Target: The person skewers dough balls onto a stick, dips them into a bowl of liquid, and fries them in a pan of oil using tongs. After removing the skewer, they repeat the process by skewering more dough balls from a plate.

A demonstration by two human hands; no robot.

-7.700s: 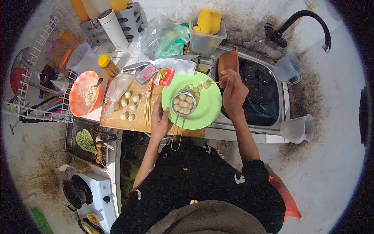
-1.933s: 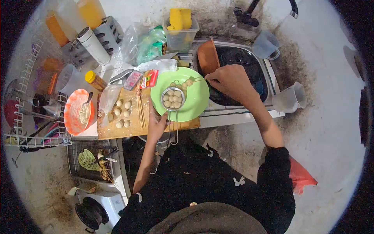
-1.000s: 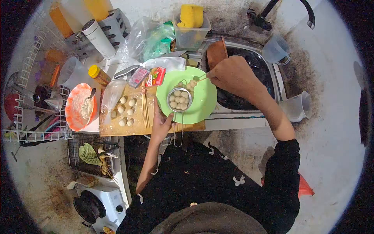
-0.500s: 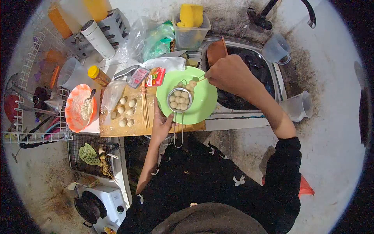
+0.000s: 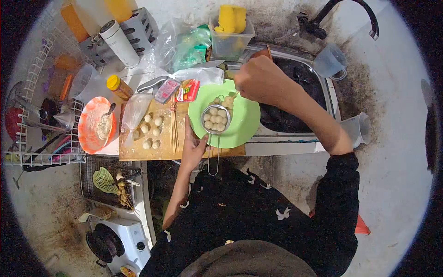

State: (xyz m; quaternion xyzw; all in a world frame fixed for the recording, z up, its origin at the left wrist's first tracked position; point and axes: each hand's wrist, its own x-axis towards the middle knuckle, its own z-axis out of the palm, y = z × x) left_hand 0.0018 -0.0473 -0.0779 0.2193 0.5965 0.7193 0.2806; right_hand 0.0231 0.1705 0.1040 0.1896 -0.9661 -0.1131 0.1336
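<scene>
My left hand (image 5: pixel 193 148) grips the near left edge of a light green plate (image 5: pixel 247 124), thumb on top by the strainer. A small metal strainer (image 5: pixel 216 119) full of pale balls rests on the plate, its wire handle hanging over the near edge. My right hand (image 5: pixel 260 81) is closed in a fist above the plate's far right side, round a thin skewer. Pale balls (image 5: pixel 228 101) on the skewer's lower end lie just beyond the strainer. More balls (image 5: pixel 147 128) and bare skewers (image 5: pixel 174 127) sit on the wooden board (image 5: pixel 131 153) to the left.
An orange bowl (image 5: pixel 87 134) with dough and a spoon stands left of the board. Behind are a yellow-capped jar (image 5: pixel 119 87), a red packet (image 5: pixel 187 90), a knife and plastic bags. The sink (image 5: pixel 300 83) is at the right, a stove (image 5: pixel 129 240) at the lower left.
My right hand has moved slightly left and up over the plate, with less of the skewer showing. The whole view has shifted a little; my left hand keeps its hold.
</scene>
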